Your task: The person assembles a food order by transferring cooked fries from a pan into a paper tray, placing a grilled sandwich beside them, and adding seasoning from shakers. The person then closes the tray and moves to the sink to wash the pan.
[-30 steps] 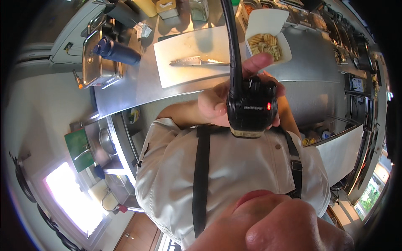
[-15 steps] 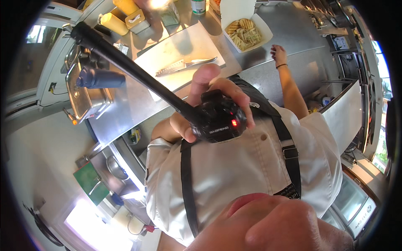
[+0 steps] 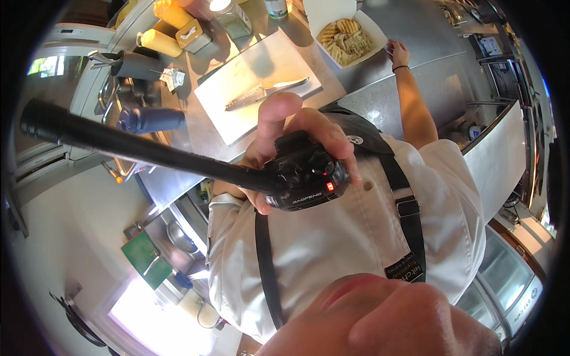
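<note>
My left hand [image 3: 279, 121] is raised in front of my chest, its fingers wrapped round a black two-way radio [image 3: 306, 178]. A small red light glows on the radio's top, and its long thick antenna slants up to the left. Out to the right, my right hand [image 3: 400, 54] reaches over the steel counter, fingers loosely bent and partly apart. Its fingertips are at the right edge of an open white takeout box [image 3: 380, 37]; whether they touch it is hard to tell. Inside the box lie grilled bread slices [image 3: 347, 25] and pale, shredded-looking food [image 3: 350, 47].
A knife [image 3: 267, 92] lies on a white cutting board [image 3: 237, 71]. Squeeze bottles [image 3: 160, 43], a metal tin [image 3: 193, 37] and a jar [image 3: 231, 18] stand behind it. A blue bottle [image 3: 154, 120] is at the left. A glass-fronted fridge [image 3: 504, 279] appears lower right.
My right hand has moved up and closer to the takeout box's edge. The radio has tilted, so its antenna now points lower and further left; my left hand keeps its hold.
</note>
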Demonstrator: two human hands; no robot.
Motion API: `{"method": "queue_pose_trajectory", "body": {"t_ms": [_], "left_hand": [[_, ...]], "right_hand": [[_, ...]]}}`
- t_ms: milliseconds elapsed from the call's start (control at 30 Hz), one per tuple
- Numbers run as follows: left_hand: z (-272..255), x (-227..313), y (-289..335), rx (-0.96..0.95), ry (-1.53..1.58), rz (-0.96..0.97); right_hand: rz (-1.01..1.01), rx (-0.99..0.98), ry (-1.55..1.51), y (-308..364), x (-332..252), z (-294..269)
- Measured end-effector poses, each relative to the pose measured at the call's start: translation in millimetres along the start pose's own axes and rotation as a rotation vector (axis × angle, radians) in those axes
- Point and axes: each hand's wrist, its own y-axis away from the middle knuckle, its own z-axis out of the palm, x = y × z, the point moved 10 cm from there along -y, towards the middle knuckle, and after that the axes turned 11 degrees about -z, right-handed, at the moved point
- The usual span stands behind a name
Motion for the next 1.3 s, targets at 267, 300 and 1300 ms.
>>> {"method": "queue_pose_trajectory", "body": {"t_ms": [267,300,1300], "left_hand": [[-1.6,9.5,-4.6,0.039,-0.124,0.061],[-1.9,14.2,-3.4,0.013,-0.148,0.140],[-162.6,112.9,516.8,2.070,-2.076,-0.071]], "right_hand": [[-0.032,-0.135,-0.123,-16.5,6.9,14.1],[-0.026,-0.119,-0.129,-17.1,10.1,13.0],[0.051,-0.262,0.011,-20.3,-15.9,29.9]]}}
